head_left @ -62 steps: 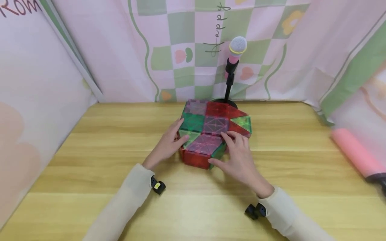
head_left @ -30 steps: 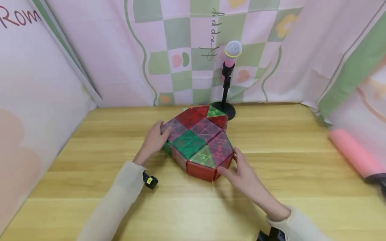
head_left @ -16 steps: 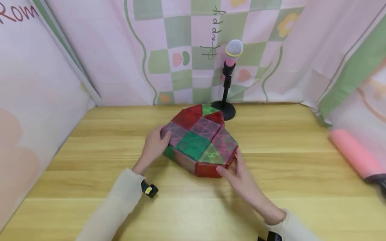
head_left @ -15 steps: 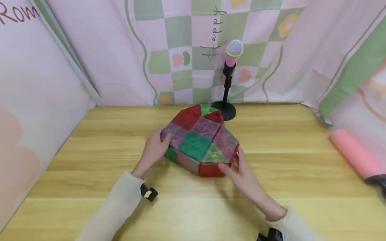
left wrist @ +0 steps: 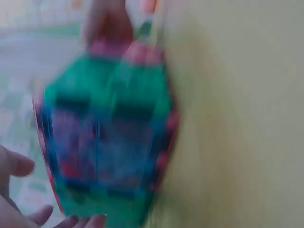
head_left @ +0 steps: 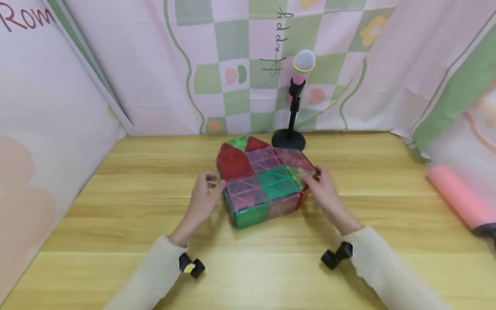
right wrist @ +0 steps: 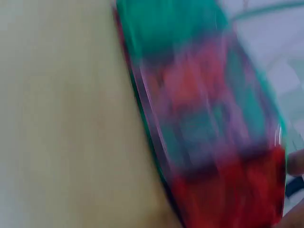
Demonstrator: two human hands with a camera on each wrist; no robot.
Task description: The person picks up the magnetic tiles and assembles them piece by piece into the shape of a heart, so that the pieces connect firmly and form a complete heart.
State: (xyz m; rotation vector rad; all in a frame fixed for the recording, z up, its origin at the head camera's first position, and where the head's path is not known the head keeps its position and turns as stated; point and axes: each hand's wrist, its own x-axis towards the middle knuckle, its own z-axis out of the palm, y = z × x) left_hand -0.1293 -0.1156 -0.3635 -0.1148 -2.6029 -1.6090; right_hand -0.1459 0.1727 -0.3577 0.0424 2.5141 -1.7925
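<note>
A flat-topped block built of translucent magnetic tiles [head_left: 279, 183] rests on the table, with red, purple and green squares and several triangles on top. My right hand [head_left: 327, 196] grips its right corner, thumb on the top and fingers along the side. At its left side is my left hand [head_left: 201, 202], thumb tip right at the edge and fingers loosely bent. In the left wrist view, blurred, the left fingers [left wrist: 40, 216] are spread beside the block's green and purple wall [left wrist: 102, 147]. The right wrist view shows the right fingertips [right wrist: 297, 164] at a red tile [right wrist: 228, 190].
Behind the block a toy microphone [head_left: 304, 61] stands on a black round base [head_left: 288, 141]. A pink cylinder [head_left: 461, 198] with a dark end lies at the right edge of the wooden table [head_left: 248, 267]. Printed curtains [head_left: 155, 77] enclose the back and sides.
The tile block has turned counterclockwise as seen from above: its red square has swung to the left, its light green triangle to the right. The left thumb has slipped off the top.
</note>
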